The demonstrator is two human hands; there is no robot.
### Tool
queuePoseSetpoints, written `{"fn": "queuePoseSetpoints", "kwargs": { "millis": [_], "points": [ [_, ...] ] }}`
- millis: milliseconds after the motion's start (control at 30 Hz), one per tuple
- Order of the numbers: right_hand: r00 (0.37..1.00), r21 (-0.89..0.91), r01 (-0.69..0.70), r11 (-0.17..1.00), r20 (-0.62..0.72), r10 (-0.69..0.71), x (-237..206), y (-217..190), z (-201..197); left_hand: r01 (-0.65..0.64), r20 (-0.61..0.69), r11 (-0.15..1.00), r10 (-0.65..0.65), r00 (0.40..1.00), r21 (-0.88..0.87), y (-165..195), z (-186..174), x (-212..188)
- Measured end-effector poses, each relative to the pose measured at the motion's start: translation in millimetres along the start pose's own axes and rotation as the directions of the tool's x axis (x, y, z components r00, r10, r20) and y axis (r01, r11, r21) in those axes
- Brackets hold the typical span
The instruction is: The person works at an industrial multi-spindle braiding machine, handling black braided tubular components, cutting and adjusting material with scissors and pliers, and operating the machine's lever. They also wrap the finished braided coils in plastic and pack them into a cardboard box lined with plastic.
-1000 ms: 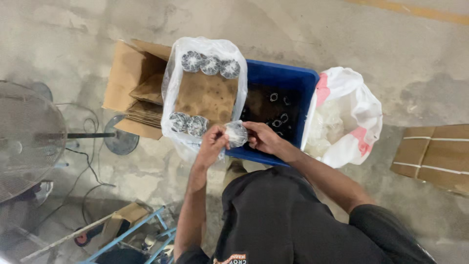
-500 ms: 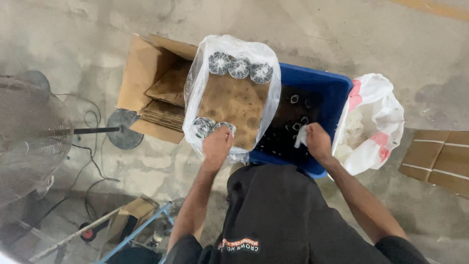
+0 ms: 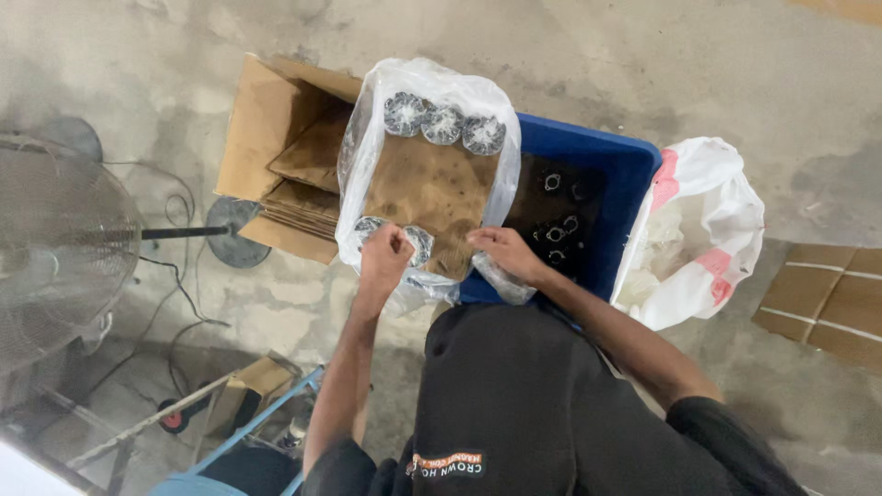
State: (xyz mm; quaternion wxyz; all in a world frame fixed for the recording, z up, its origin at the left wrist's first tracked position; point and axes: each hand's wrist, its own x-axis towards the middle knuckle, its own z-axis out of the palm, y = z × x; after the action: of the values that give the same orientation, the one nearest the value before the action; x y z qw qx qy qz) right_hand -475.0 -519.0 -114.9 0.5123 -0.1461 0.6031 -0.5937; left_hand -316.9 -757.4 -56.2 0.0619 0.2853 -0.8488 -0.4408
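Observation:
A clear plastic bag [image 3: 363, 147] lines a box with a brown cardboard sheet [image 3: 427, 188] inside. Three round grey metal parts [image 3: 444, 124] lie along the sheet's far edge, and a few more [image 3: 420, 241] lie at its near edge. My left hand [image 3: 383, 260] rests on the near row, fingers curled on one of the parts. My right hand [image 3: 501, 253] is at the sheet's near right corner by the bag's edge; its fingers look bent and I see nothing in them. A blue plastic crate [image 3: 616, 165] to the right holds several dark ring-shaped parts [image 3: 556, 225].
An open cardboard box [image 3: 262, 119] with flat cardboard sheets stands to the left. A white plastic bag [image 3: 703, 230] stands right of the crate. A standing fan [image 3: 55, 239] with its cable is at the far left. Folded cardboard [image 3: 831, 294] lies at the right. The floor is concrete.
Both hands held a round part together a second ago. The left hand then set it down in the near row. The right hand went to the blue crate and has come back to the sheet.

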Motion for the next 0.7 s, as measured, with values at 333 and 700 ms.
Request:
{"fn": "queuePoseSetpoints", "kwargs": {
  "millis": [333,700],
  "points": [
    [0.985,0.574,-0.112,0.811,0.172,0.014,1,-11,0,0.269,0.303,0.309,0.066,0.951,-0.912,72,24,-19],
    [0.927,-0.247,0.054,0.967,-0.349,-0.141,-40,69,-68,0.082,0.589,0.974,0.061,0.805,-0.213,73,70,-42]
  ]
}}
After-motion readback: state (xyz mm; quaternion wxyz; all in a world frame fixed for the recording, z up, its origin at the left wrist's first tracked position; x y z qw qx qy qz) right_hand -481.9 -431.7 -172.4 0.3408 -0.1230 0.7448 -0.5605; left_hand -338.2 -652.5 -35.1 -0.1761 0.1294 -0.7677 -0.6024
